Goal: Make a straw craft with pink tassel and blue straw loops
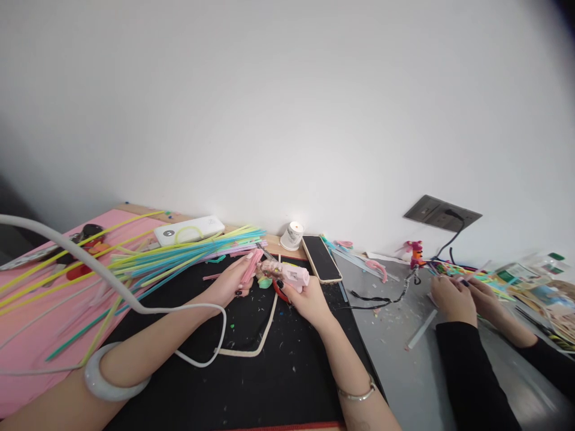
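Observation:
My left hand (233,280) is closed on a small bundle of pink straws (251,267) over the black mat (278,365). My right hand (305,299) grips a pink glue gun (291,275), its nozzle pointing left at the straws' end. The gun's white cord (135,302) loops over my left forearm. A small green piece (265,282) lies just under the nozzle. A pale bangle sits on my left arm, a thin bracelet on my right wrist.
A fan of coloured straws (171,257) spreads across the pink sheet (27,341) at left. A white power bank (188,230), a lit candle (293,234) and a phone (321,258) lie by the wall. Another person's hands (462,296) in black sleeves work at right.

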`<state>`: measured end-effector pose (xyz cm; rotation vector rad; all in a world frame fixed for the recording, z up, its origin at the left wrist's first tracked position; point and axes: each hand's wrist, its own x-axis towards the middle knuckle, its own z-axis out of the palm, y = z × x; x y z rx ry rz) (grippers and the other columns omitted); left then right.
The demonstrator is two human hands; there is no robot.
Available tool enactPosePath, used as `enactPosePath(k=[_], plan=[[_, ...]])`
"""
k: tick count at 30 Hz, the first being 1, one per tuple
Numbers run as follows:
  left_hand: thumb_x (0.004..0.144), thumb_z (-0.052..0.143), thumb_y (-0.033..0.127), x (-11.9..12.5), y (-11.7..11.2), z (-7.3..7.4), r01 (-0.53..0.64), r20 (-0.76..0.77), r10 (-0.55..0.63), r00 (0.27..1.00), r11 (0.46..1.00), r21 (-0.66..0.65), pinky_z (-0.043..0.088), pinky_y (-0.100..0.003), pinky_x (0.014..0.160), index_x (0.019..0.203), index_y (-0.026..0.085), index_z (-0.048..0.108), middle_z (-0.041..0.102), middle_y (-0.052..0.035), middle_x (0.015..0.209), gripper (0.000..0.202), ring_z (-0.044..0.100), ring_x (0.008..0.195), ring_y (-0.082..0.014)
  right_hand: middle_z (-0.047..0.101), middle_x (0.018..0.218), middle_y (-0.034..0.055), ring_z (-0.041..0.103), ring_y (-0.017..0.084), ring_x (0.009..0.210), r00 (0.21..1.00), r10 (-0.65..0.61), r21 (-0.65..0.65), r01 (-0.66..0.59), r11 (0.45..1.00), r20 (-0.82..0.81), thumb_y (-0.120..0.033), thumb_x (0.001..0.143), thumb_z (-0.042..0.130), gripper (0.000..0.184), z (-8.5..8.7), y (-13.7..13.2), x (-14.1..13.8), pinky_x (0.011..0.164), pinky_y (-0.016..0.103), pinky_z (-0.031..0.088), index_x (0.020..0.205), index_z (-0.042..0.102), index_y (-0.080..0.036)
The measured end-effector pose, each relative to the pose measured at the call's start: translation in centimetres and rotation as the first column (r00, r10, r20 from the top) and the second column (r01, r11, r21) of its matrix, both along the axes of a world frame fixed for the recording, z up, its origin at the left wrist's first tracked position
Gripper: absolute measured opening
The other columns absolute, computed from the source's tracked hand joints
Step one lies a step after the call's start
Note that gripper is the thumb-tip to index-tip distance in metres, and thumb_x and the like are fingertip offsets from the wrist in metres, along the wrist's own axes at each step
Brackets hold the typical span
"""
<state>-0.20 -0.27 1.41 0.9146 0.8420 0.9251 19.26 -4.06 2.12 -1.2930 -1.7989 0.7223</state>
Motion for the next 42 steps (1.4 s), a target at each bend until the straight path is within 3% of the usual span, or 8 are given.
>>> enactPosePath(k=[7,15,24,36,42], plan=[[0.091,0.046,0.05,0.1,0.0,0.1,0.008,0.015,-0.008,1.0,1.0,-0.005,0.019,-0.017,0.037,0.074,0.02,0.046,0.031,0.0087,0.046,0.034,0.023,0.037,-0.0062,0.07,0.115,0.0046,0.066,0.023,0.104,0.989,0.143,0.011,-0.143,0.99,-0.029,-0.019,0.082,0.057,0.037,0.8,-0.3,-0.4,0.093,0.036,0.051,0.118,0.068,-0.023],[0.091,0.046,0.048,0.2,-0.2,0.6,-0.015,0.03,0.016,0.999,1.0,-0.021,0.021,-0.018,0.037,0.064,0.02,0.043,0.029,0.0075,0.047,0.039,0.023,0.038,-0.0068,0.074,0.1,0.0031,0.068,0.021,0.087,0.985,0.158,-0.019,-0.157,0.987,0.076,-0.02,0.081,0.058,0.033,1.0,-0.6,-0.3,0.08,0.03,0.053,0.112,0.07,-0.021],[0.093,0.045,0.045,0.2,-0.1,0.7,-0.054,0.0,0.054,0.999,0.997,-0.058,0.02,-0.017,0.037,0.079,0.018,0.051,0.04,0.0048,0.056,0.031,0.024,0.039,-0.0052,0.067,0.072,0.0002,0.06,0.015,0.064,0.977,0.158,-0.022,-0.157,0.987,0.143,-0.021,0.082,0.057,0.014,0.8,-0.8,-0.4,0.061,0.023,0.047,0.086,0.07,-0.017],[0.091,0.047,0.05,0.0,0.0,0.0,0.02,0.048,-0.02,0.999,1.0,-0.001,0.02,-0.015,0.037,0.07,0.02,0.044,0.029,0.009,0.048,0.037,0.023,0.038,-0.0056,0.072,0.106,0.0054,0.068,0.021,0.092,0.991,0.133,0.003,-0.134,0.991,0.033,-0.02,0.082,0.059,0.033,1.2,-0.7,-0.3,0.083,0.03,0.052,0.114,0.069,-0.019],[0.088,0.049,0.055,0.1,0.1,-0.2,0.037,0.001,-0.037,0.999,0.999,0.005,0.018,-0.016,0.037,0.084,0.021,0.047,0.031,0.0097,0.049,0.034,0.021,0.039,-0.0064,0.074,0.093,0.0059,0.067,0.02,0.08,0.998,0.063,0.04,-0.065,0.997,0.031,-0.021,0.082,0.058,0.028,0.8,-0.4,-0.1,0.074,0.028,0.053,0.106,0.071,-0.015]])
